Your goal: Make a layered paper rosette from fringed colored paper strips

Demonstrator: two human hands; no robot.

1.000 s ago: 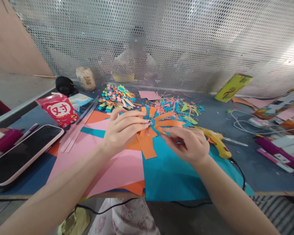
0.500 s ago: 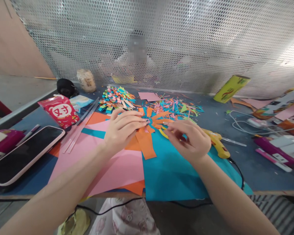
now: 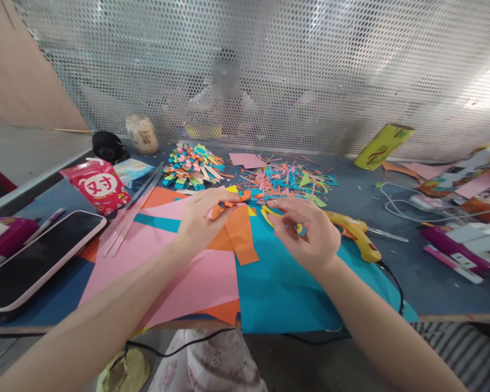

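Note:
My left hand [image 3: 202,215] is closed around an orange and blue paper flower [image 3: 242,199], its strips tilted up and partly hidden behind my fingers. My right hand [image 3: 310,231] is just to the right, thumb and fingers curled into a pinch; whatever lies between the fingertips is too small to make out. Beneath that hand are yellow scissor handles [image 3: 270,216], partly covered. Orange paper strips [image 3: 242,239] lie below the flower, across a pink sheet [image 3: 188,277] and a blue sheet [image 3: 286,288]. A yellow glue gun [image 3: 361,239] rests beside my right wrist.
A pile of curled paper pieces [image 3: 191,166] and loose paper scraps [image 3: 288,179] lie behind my hands. At left are clear glue sticks [image 3: 128,218], a red snack bag [image 3: 98,185] and a phone [image 3: 44,256]. A yellow-green tube [image 3: 384,147] stands tilted at back right.
The paper flower, spread flat before, is now tilted up in my left hand, which has closed from a flatter pose. My right hand has shifted slightly left.

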